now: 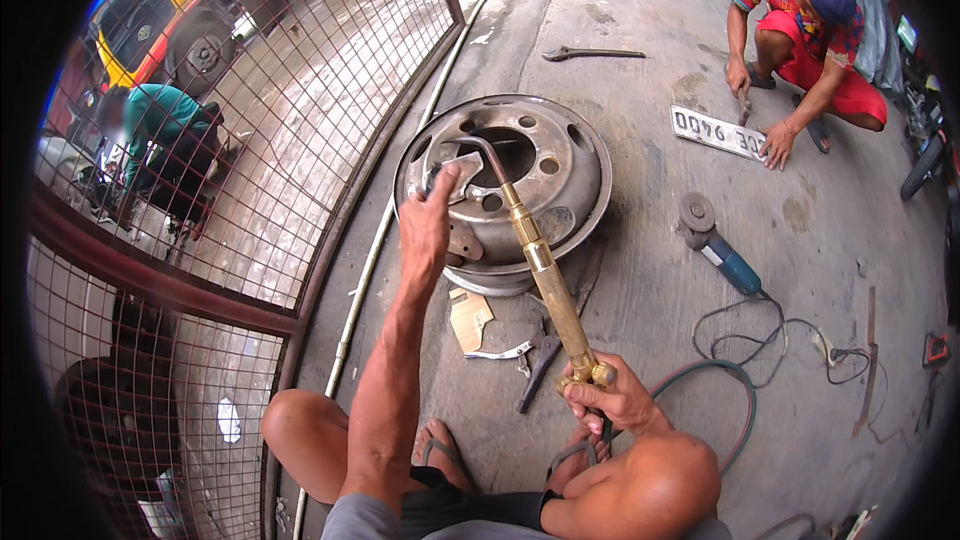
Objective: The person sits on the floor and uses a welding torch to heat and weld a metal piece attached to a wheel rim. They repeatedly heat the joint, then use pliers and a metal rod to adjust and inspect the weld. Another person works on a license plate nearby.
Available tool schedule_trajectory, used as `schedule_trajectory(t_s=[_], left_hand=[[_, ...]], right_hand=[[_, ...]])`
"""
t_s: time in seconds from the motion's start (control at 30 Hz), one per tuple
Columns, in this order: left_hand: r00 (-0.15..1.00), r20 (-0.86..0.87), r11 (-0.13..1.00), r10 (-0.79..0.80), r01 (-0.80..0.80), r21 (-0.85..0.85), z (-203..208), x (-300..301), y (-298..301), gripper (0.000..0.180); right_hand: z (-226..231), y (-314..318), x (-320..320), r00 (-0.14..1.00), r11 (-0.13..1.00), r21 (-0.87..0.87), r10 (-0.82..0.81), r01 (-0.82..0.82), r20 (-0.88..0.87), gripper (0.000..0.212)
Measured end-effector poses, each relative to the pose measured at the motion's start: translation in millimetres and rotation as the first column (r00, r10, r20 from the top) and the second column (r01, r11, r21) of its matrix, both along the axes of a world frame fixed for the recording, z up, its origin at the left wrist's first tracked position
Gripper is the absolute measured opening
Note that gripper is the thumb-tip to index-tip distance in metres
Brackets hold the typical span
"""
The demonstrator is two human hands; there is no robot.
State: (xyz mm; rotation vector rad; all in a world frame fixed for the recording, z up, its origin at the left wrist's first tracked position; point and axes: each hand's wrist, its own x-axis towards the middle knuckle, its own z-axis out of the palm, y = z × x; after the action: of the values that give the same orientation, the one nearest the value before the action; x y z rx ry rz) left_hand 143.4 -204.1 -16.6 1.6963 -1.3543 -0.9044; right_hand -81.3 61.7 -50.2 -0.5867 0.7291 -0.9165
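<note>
My right hand point(615, 395) is closed round the valve end of a long brass gas torch point(560, 310). Its bent copper-coloured tip reaches over the upper face of a steel wheel rim point(565, 215), which lies flat on the ground before me. Over the rim's near left side, my left hand point(428, 225) is closed on a small grey metal piece point(462, 175), close to the torch tip; its exact kind is unclear. No flame shows at the tip. Between my feet and the rim lie a torn piece of cardboard point(470, 322), pliers point(505, 352) and a dark-handled tool point(540, 375).
A red mesh fence point(300, 140) runs along my left, with a person point(165, 140) crouching beyond it. At right lie an angle grinder point(732, 265) with its cord and hoses point(745, 385). Ahead rests a wrench point(592, 54). Far right, a crouching co-worker point(800, 30) holds a number plate point(715, 135).
</note>
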Motion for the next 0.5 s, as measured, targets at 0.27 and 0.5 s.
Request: schedule_trajectory(t_s=[0.27, 0.5], left_hand=[[0.992, 0.124, 0.999, 0.031, -0.027, -0.03, 19.4, -1.3, 1.6, 0.098], [0.997, 0.012, 0.984, 0.074, -0.071, -0.164, 24.5, 3.0, -6.2, 0.086]], right_hand=[[-1.8, -0.3, -0.2, 1.0, 1.0, 0.016, 0.026, -0.026, -0.006, 0.028], [-0.3, -2.1, -0.8, 0.999, 0.999, 0.007, 0.037, -0.037, -0.025, 0.031]])
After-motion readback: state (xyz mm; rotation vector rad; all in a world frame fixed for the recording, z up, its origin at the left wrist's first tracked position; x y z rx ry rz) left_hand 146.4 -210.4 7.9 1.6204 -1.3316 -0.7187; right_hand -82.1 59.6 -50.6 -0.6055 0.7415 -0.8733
